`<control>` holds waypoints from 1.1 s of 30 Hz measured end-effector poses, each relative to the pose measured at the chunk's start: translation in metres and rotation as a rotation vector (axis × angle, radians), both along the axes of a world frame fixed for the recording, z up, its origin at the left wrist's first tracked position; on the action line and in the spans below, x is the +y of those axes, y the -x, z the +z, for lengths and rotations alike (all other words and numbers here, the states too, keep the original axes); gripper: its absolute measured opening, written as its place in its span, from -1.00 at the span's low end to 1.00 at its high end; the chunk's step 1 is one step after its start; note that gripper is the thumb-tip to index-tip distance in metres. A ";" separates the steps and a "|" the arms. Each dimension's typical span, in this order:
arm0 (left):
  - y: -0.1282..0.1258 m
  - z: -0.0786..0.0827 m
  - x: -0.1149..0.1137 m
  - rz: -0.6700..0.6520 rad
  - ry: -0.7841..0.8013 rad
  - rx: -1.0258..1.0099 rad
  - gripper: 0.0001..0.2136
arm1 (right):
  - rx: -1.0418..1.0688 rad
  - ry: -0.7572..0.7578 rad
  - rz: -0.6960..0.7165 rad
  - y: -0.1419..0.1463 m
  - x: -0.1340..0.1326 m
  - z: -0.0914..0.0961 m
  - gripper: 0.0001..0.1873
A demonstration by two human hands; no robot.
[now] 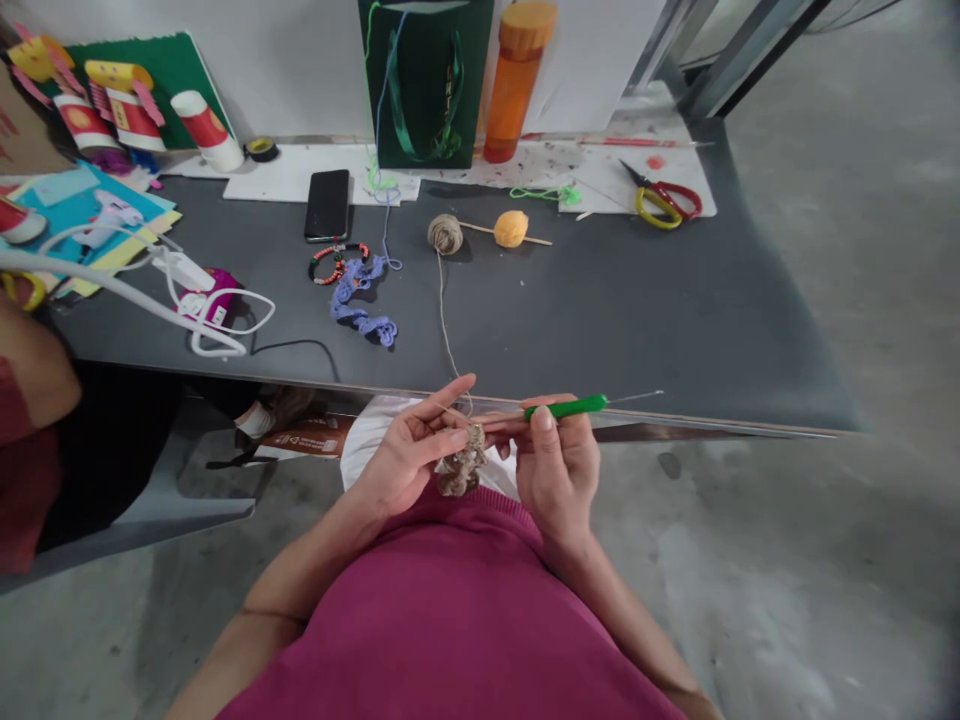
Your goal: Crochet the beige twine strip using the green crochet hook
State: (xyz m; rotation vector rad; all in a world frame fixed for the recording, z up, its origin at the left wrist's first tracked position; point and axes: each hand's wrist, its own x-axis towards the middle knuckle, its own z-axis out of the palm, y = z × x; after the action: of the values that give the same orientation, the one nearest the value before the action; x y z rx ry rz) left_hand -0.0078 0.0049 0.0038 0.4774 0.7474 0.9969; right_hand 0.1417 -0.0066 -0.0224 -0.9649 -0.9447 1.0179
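Note:
My left hand [409, 450] pinches a small beige-brown crochet piece [461, 465] in front of my lap, its forefinger raised with yarn at it. My right hand [561, 465] grips a crochet hook [570, 407] by its green handle. The hook's thin metal shaft points right, away from the crochet piece, and the right fingers reach toward the work. From the left hand, a beige strand runs up to a yarn ball [445, 234] on the table. Beside that ball, a yellow yarn ball [511, 229] sits on a thin wooden stick.
On the grey table [637, 320] lie a blue-purple crochet strip [360, 305], a bead bracelet [326, 265], a phone [327, 205] and scissors [667, 203]. Behind stand a green gift bag [424, 90] and an orange bottle [517, 85]. A person's arm [34, 360] is at left, near white cables [225, 325].

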 end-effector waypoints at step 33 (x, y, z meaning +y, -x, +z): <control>0.002 -0.004 0.002 -0.092 0.065 -0.052 -0.55 | -0.015 0.013 0.065 -0.002 0.002 0.004 -0.87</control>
State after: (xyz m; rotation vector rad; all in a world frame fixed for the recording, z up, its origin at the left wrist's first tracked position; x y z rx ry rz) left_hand -0.0099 0.0064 -0.0005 0.4243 0.7034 0.8931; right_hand 0.1435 -0.0047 -0.0184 -0.9592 -0.9888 1.0740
